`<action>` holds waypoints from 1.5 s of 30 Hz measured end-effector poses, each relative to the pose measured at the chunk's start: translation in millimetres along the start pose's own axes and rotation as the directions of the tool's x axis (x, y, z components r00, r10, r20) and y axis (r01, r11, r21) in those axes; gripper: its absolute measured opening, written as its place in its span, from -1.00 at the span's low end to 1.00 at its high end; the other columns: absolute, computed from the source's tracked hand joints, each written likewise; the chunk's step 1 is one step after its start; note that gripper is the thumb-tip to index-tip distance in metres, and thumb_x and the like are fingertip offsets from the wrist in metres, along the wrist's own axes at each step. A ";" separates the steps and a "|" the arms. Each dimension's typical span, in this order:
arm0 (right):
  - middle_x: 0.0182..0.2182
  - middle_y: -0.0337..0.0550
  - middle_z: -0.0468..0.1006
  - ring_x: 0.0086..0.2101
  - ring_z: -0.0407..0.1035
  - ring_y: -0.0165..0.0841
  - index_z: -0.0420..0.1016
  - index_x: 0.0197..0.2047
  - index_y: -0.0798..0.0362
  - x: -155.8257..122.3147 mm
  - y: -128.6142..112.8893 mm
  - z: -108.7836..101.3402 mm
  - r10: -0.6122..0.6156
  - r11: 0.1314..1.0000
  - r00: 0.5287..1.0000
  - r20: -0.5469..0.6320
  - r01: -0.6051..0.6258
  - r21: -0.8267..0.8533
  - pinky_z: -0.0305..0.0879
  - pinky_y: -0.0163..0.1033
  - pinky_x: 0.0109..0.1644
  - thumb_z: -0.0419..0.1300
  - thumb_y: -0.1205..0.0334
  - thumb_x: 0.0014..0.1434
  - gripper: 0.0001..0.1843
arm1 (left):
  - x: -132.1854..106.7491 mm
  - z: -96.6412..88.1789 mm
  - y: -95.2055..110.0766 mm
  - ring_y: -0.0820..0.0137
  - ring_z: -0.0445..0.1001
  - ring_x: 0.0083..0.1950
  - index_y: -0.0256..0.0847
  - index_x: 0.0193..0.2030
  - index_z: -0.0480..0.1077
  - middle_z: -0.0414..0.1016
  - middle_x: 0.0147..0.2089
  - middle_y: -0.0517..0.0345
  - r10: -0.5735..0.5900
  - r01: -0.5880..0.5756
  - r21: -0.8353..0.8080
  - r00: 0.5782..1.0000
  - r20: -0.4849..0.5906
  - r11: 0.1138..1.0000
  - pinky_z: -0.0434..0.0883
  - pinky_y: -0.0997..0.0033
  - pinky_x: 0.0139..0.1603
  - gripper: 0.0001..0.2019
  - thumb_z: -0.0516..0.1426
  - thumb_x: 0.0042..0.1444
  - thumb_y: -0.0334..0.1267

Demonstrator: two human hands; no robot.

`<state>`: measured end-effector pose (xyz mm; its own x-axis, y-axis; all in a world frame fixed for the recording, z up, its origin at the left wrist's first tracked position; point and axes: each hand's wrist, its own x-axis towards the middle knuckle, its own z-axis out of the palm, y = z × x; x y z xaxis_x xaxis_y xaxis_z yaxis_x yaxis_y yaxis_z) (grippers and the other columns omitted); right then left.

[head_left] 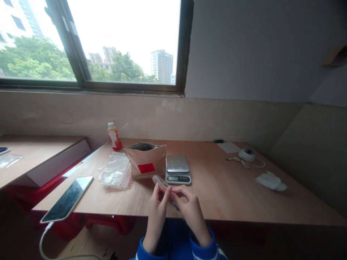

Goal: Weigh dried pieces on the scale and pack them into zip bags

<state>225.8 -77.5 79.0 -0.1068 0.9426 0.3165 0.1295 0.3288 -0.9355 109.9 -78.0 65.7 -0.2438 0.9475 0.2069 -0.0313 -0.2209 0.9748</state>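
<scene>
My left hand (158, 200) and my right hand (189, 204) meet at the table's front edge, fingertips pinched together. Between them is a small clear plastic bag (159, 180); its far end sticks out past my left fingers. Something darker shows under my fingertips, too small to make out. Just beyond my hands stands a digital scale (178, 164) with a bare metal plate. To its left, an open brown paper pouch (148, 159) with a red label stands upright. Beside the pouch lies a pile of clear zip bags (115, 173).
A red and white bottle (114, 136) stands at the back left. A phone (67, 198) with a charging cable lies over the table's front left edge. On the right are a white dome camera (247, 154) with cables, a white crumpled packet (271, 181) and a paper sheet (229, 147).
</scene>
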 end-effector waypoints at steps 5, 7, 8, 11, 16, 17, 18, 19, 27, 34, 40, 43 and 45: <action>-0.36 -0.12 0.58 -0.33 0.48 -0.30 0.57 -0.31 0.07 -1.8 -1.5 -2.4 0.053 0.996 0.998 0.015 -0.054 0.065 0.42 -0.26 -0.22 0.18 0.06 0.18 -0.74 | -3.6 -6.2 -7.4 0.40 0.40 -0.42 -0.21 -0.34 0.34 0.42 -0.47 0.21 0.000 -0.001 0.041 0.999 0.042 0.999 0.36 0.45 -0.38 -0.68 0.18 0.03 0.04; -0.39 -0.12 0.57 -0.38 0.47 -0.32 0.55 -0.33 0.08 -1.7 -2.1 -0.1 0.041 0.999 0.999 -0.030 -0.040 0.020 0.41 -0.27 -0.26 0.18 0.06 0.18 -0.74 | -4.0 -4.5 -6.6 0.38 0.42 -0.40 -0.21 -0.30 0.35 0.45 -0.44 0.18 0.003 -0.006 0.050 0.999 0.054 0.999 0.38 0.43 -0.36 -0.69 0.16 0.05 0.02; -0.41 -0.13 0.56 -0.39 0.45 -0.33 0.54 -0.34 0.08 -1.2 -2.0 1.5 0.023 1.000 0.998 -0.059 -0.023 -0.009 0.40 -0.27 -0.28 0.17 0.07 0.18 -0.74 | -4.7 -2.6 -5.2 0.38 0.43 -0.39 -0.21 -0.29 0.35 0.46 -0.43 0.17 0.006 -0.009 0.052 0.999 0.051 0.999 0.38 0.43 -0.35 -0.70 0.15 0.07 0.01; -0.40 -0.12 0.56 -0.40 0.44 -0.34 0.53 -0.36 0.08 2.5 1.2 3.9 -0.029 0.998 0.983 -0.183 0.017 -0.066 0.38 -0.29 -0.32 0.16 0.06 0.17 -0.73 | -8.9 3.4 1.9 0.40 0.41 -0.40 -0.20 -0.35 0.32 0.43 -0.45 0.20 0.034 -0.036 0.065 0.999 0.022 0.997 0.36 0.45 -0.35 -0.73 0.13 0.11 -0.02; -0.40 -0.07 0.58 -0.43 0.45 -0.30 0.51 -0.26 0.11 12.4 13.5 -15.4 0.063 0.996 0.815 -0.575 -0.085 -0.010 0.39 -0.24 -0.34 0.17 -0.09 0.12 -0.60 | -16.5 1.6 12.9 0.47 0.29 -0.46 -0.19 -0.47 0.25 0.28 -0.50 0.28 0.064 -0.065 0.107 0.998 0.010 0.992 0.26 0.52 -0.41 -0.71 0.13 0.13 -0.05; -0.40 -0.06 0.58 -0.43 0.45 -0.29 0.51 -0.25 0.12 13.4 15.1 -20.8 0.087 0.995 0.802 -0.590 -0.093 0.020 0.40 -0.23 -0.33 0.18 -0.11 0.11 -0.57 | -16.3 -0.7 13.2 0.48 0.27 -0.46 -0.19 -0.48 0.25 0.27 -0.51 0.28 0.050 -0.052 0.108 0.998 0.025 0.993 0.25 0.52 -0.41 -0.71 0.15 0.11 -0.06; -0.41 -0.06 0.58 -0.42 0.45 -0.28 0.52 -0.24 0.13 13.6 16.0 -25.3 0.103 0.995 0.805 -0.584 -0.091 0.050 0.40 -0.21 -0.31 0.19 -0.12 0.09 -0.56 | -15.2 -3.1 12.4 0.48 0.26 -0.45 -0.20 -0.49 0.25 0.25 -0.51 0.28 0.034 -0.039 0.094 0.998 0.051 0.995 0.24 0.52 -0.40 -0.71 0.16 0.10 -0.07; -0.41 -0.06 0.58 -0.41 0.45 -0.28 0.52 -0.23 0.13 13.2 16.0 -28.7 0.112 0.994 0.817 -0.566 -0.084 0.075 0.41 -0.20 -0.29 0.20 -0.12 0.09 -0.55 | -13.3 -5.6 10.1 0.47 0.27 -0.43 -0.20 -0.49 0.26 0.26 -0.50 0.27 0.020 -0.026 0.063 0.996 0.086 0.998 0.25 0.51 -0.36 -0.71 0.17 0.08 -0.07; -0.48 -0.16 0.52 -0.52 0.38 -0.39 0.50 -0.21 0.14 11.1 7.6 -17.4 0.171 0.961 0.866 -0.470 -0.042 0.272 0.38 -0.25 -0.36 0.24 -0.09 0.08 -0.57 | 3.5 -10.4 -43.1 0.16 0.42 0.05 -0.17 -0.10 0.46 0.49 0.01 -0.03 -0.221 0.244 -0.423 0.970 0.103 0.873 0.35 0.23 0.04 -0.52 0.23 -0.07 0.11; -0.43 -0.12 0.54 -0.47 0.41 -0.35 0.53 -0.14 0.14 33.8 10.1 -14.3 0.112 0.980 0.967 -0.228 -0.070 0.187 0.37 -0.25 -0.35 0.16 -0.11 0.15 -0.54 | -8.2 -3.8 -62.3 0.12 0.45 0.09 -0.11 0.07 0.41 0.48 0.11 -0.04 -0.336 0.400 -0.548 0.916 0.218 0.734 0.40 0.17 0.05 -0.43 0.31 -0.11 -0.02; -0.22 -0.12 0.55 -0.22 0.46 -0.34 0.51 -0.13 0.02 51.1 -18.8 -19.4 -0.180 0.975 0.980 0.088 0.189 -0.115 0.39 -0.23 -0.09 0.05 0.23 0.27 -0.77 | 19.5 -18.4 -68.4 0.18 0.47 0.07 -0.14 -0.03 0.44 0.49 0.09 -0.02 -0.264 0.249 -0.514 0.963 0.046 0.821 0.43 0.25 0.03 -0.50 0.33 -0.13 -0.03; -0.17 -0.08 0.55 -0.15 0.45 -0.30 0.49 -0.08 0.04 65.1 -12.0 -5.0 -0.207 0.917 0.926 0.317 0.296 -0.266 0.37 -0.17 -0.01 0.03 0.42 0.22 -0.71 | 33.2 -22.3 -73.9 0.18 0.47 0.08 -0.19 -0.04 0.45 0.50 0.07 -0.06 -0.246 0.247 -0.486 0.967 0.067 0.838 0.43 0.25 0.04 -0.52 0.31 -0.11 -0.04; -0.10 -0.01 0.52 -0.08 0.42 -0.24 0.46 -0.03 0.09 75.6 -1.0 7.2 -0.208 0.868 0.895 0.395 0.355 -0.348 0.33 -0.13 0.05 0.08 0.47 0.15 -0.67 | 38.3 -22.5 -77.4 0.17 0.43 0.13 -0.18 -0.02 0.45 0.48 0.10 -0.05 -0.227 0.230 -0.493 0.972 0.068 0.839 0.39 0.23 0.12 -0.54 0.29 -0.06 -0.06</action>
<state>210.5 -7.0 102.7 -0.5117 0.7518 0.4159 0.4172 0.6406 -0.6446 81.1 -29.8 -3.7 -0.1642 0.9863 -0.0142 -0.5602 -0.0813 0.8244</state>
